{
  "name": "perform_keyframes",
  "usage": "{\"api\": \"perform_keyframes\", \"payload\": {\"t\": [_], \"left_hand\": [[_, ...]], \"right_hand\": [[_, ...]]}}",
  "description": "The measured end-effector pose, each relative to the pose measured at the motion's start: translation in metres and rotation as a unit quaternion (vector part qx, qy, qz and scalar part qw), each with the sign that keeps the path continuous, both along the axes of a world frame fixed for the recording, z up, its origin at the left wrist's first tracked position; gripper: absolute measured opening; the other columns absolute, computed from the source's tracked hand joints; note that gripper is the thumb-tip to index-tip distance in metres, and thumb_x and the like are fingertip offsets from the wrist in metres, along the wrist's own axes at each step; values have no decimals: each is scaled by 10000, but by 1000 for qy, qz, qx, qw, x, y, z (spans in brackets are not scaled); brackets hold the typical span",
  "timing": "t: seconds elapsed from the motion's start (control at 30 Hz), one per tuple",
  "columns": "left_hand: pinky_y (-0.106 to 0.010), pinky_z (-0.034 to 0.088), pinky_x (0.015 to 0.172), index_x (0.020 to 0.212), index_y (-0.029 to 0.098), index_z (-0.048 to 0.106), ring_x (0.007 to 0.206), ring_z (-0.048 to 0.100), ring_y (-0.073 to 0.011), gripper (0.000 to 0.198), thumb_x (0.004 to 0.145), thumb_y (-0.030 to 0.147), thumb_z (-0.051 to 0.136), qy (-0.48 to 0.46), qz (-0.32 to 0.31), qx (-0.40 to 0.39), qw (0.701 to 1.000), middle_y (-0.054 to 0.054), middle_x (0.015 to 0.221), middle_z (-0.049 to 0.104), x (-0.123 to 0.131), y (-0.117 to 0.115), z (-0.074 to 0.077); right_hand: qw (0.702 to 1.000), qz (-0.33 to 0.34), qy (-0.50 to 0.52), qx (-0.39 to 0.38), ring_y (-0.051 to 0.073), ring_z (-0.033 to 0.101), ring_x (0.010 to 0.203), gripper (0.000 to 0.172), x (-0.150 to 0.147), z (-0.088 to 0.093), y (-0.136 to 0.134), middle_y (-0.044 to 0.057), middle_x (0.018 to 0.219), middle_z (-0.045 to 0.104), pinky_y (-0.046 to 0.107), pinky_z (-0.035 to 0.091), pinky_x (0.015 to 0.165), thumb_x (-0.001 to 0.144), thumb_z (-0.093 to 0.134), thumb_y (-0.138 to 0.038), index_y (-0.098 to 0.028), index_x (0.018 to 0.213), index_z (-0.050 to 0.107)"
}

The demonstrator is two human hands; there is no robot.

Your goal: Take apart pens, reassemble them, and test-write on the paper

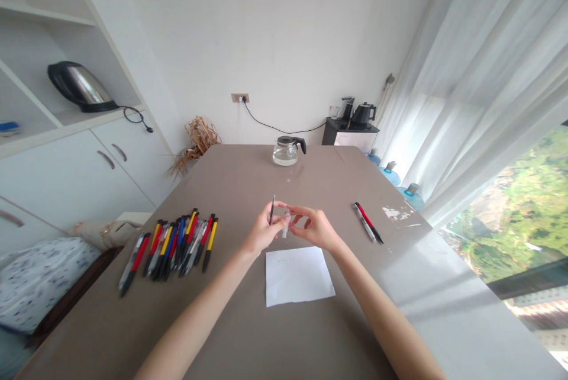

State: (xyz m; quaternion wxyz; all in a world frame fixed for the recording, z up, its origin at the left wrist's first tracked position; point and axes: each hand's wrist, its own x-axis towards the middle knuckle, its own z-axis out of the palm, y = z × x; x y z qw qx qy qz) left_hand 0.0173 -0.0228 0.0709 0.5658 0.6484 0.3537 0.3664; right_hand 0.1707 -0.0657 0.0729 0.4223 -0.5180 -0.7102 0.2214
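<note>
Both of my hands meet above the middle of the table, just beyond a white sheet of paper (299, 278) with faint marks near its top. My left hand (262, 229) is closed, with a thin dark pen refill (272, 209) standing up between its fingers. A short clear plastic pen barrel (286, 225) is pinched between the fingertips of my left hand and my right hand (316, 227). Its exact shape is blurred and partly covered by fingers. To the right lie two pens (368, 223) side by side, one red and black, the other clear.
A pile of pens (177, 247) in red, yellow, blue and clear lies on the left of the brown table (235, 321). At the far edge stands a glass pot (285, 152) with a black lid and handle. White curtains (452, 72) hang at the right.
</note>
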Motion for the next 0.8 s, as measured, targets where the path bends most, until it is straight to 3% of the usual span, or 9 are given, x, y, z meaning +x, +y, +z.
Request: {"api": "perform_keyframes", "payload": {"t": [0.3,0.43,0.63,0.8], "left_hand": [[-143,299,386,1011,195,401,412,397,-36,446,667,418,574,2,0,-15,1000,55,570,515,2,0,-1],[-155,317,404,991,179,428,496,470,-68,454,656,449,574,20,-14,-16,1000,24,618,546,4,-2,-5],[-167,351,429,968,181,470,698,540,-131,430,653,454,575,59,-23,-1,998,-53,854,591,5,-3,-7],[-208,407,562,920,177,503,724,531,-122,347,707,451,514,78,-41,44,995,-44,909,566,5,-5,-8]], "right_hand": [[998,48,40,-28,127,586,771,440,2,6,-1,34,979,611,191,444,547,669,495,-149,-204,1105,515],[993,58,80,-63,149,590,801,335,5,15,-3,55,947,628,206,447,558,718,488,-216,-181,1045,551],[986,-4,157,-57,170,604,761,238,2,18,-3,67,828,647,236,464,555,713,534,-330,-159,868,591],[952,-123,276,47,191,593,832,261,9,27,-6,77,887,635,253,488,555,702,555,-351,-174,893,555]]}}
